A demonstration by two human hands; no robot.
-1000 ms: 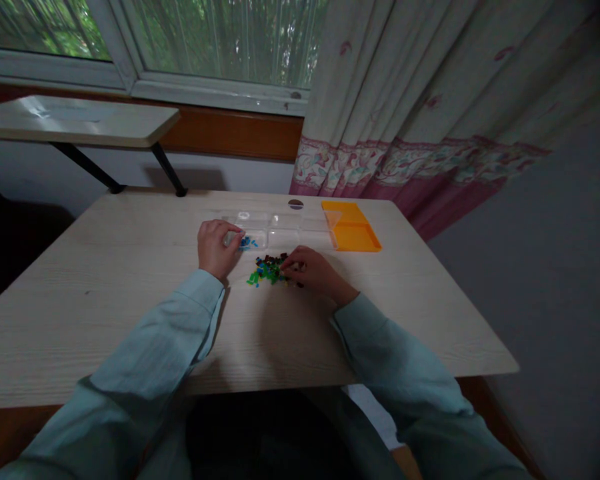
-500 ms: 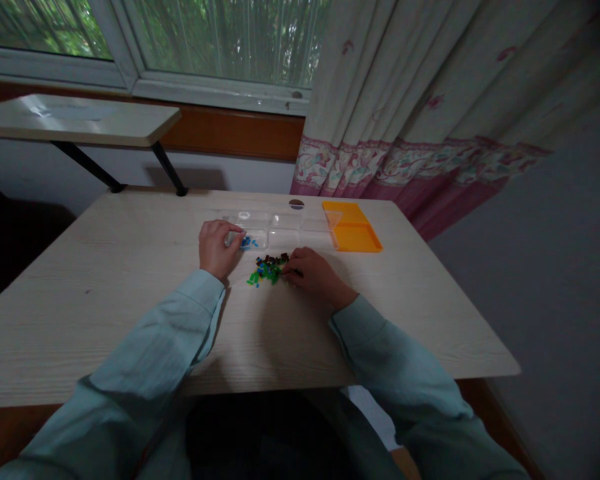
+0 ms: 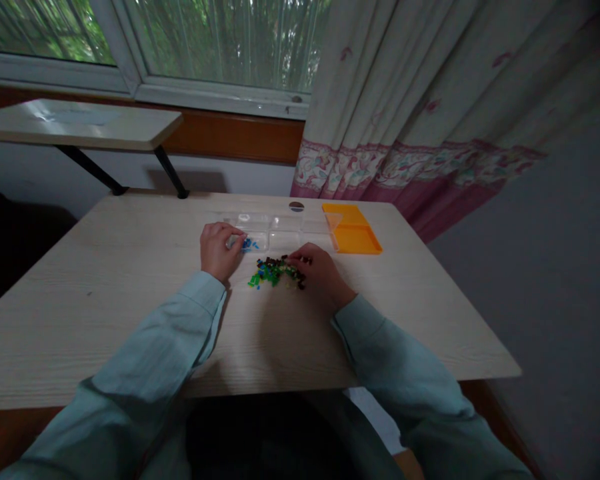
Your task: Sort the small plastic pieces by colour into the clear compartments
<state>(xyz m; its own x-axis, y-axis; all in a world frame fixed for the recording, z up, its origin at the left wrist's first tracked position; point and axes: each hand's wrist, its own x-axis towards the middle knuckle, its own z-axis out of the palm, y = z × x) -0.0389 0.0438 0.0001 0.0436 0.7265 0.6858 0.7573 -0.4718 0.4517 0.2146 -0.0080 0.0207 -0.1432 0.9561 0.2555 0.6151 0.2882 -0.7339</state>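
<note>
A small pile of tiny building bricks (image 3: 275, 271), green, dark brown, blue and pale, lies on the table in front of a clear divided box (image 3: 285, 239). My right hand (image 3: 320, 268) is at the pile's right side, thumb and fingers pinched together; what is between the fingertips is too small to make out. My left hand (image 3: 220, 250) rests at the box's front left corner, its fingers curled and closed; whether they grip the rim or a small piece I cannot tell. Blue bricks (image 3: 249, 245) sit in the compartment beside the left fingertips.
An orange two-part tray (image 3: 355, 230) adjoins the clear box on the right. Behind it are a round hole (image 3: 297, 207) in the table (image 3: 130, 313) and a long curtain (image 3: 370, 133). A raised shelf (image 3: 105, 127) on black legs stands at the back left.
My right hand has moved slightly up and away from me, uncovering dark brown and pale bricks at the pile's right. My left hand stays at the box corner.
</note>
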